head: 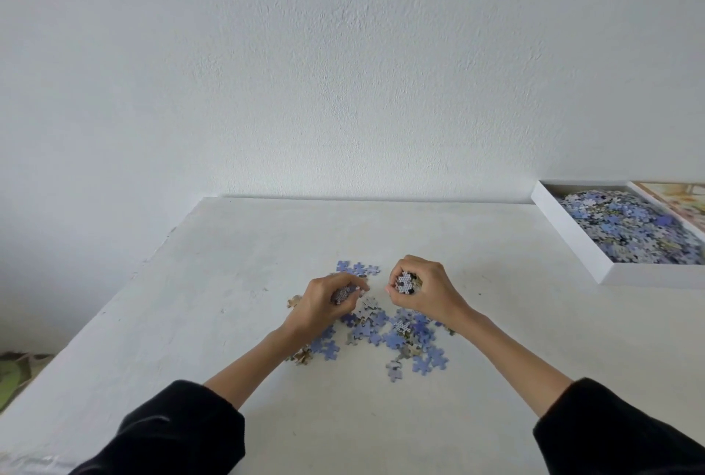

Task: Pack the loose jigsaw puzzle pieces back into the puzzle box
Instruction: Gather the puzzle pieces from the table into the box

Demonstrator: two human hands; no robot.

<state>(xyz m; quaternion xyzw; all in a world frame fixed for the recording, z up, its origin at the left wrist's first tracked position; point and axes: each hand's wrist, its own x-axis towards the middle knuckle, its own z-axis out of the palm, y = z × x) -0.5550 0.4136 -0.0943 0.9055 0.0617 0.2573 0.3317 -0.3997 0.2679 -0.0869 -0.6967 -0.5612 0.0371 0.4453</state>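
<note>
Filling most of the view is a bare white wall (343, 66), and under it sits a big white table (213, 284) with small marks on it. Far to the right, by the wall, the open white puzzle box (572, 242) is heaped with blue pieces. Loose puzzle pieces (381, 333) lie mid-table, where the left hand (324, 303) and right hand (423, 291) are each curled tight around a small bunch.

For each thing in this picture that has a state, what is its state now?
Left hand: closed on a handful of puzzle pieces.
Right hand: closed on a handful of puzzle pieces.
White cardboard puzzle box: open, heaped with pieces.
Loose blue and grey jigsaw pieces: scattered flat on the white table.
</note>
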